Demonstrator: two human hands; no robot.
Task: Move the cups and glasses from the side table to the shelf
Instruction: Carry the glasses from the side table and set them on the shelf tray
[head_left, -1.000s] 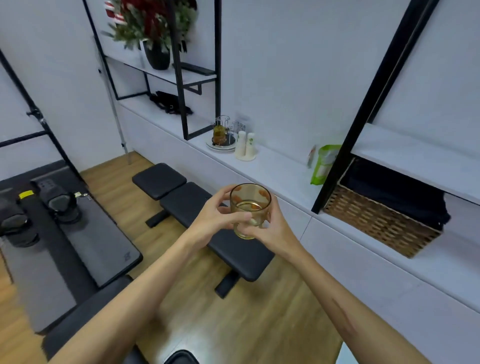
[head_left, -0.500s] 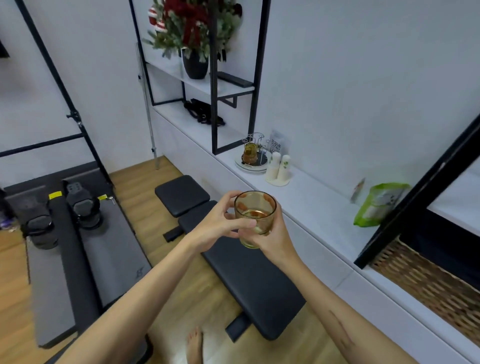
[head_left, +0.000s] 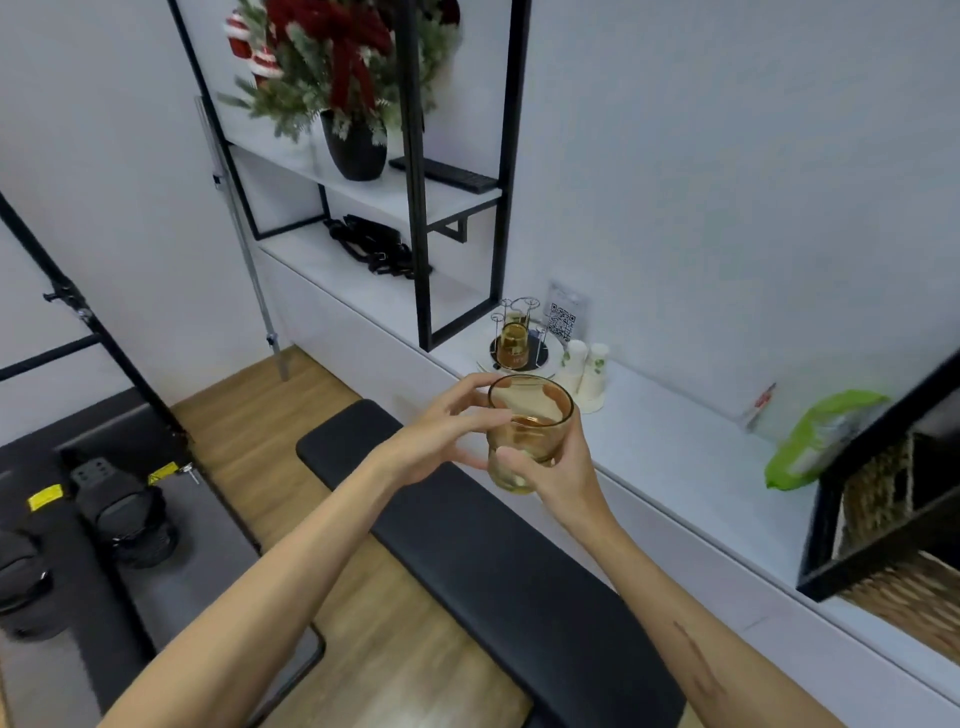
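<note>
An amber glass (head_left: 529, 431) is held upright in front of me, above a black padded bench (head_left: 488, 551). My right hand (head_left: 558, 467) wraps it from below and behind. My left hand (head_left: 441, 436) touches its rim and side with the fingertips. On the long white shelf (head_left: 675, 447) a wire cup rack (head_left: 517, 338) stands on a round tray with another amber glass (head_left: 513, 345) in it. Beside the rack stand two white stacks of paper cups (head_left: 587, 371).
A QR-code stand (head_left: 563, 317) leans on the wall behind the rack. A green pouch (head_left: 810, 441) and a wicker basket (head_left: 893, 540) lie to the right. Black metal frames (head_left: 421, 208) hold an upper shelf with a potted plant (head_left: 353, 104). Gym gear (head_left: 119, 499) lies at left.
The view has swung left and closer to the shelf, so the cup rack now sits just beyond the held glass. Both hands kept hold of the glass.
</note>
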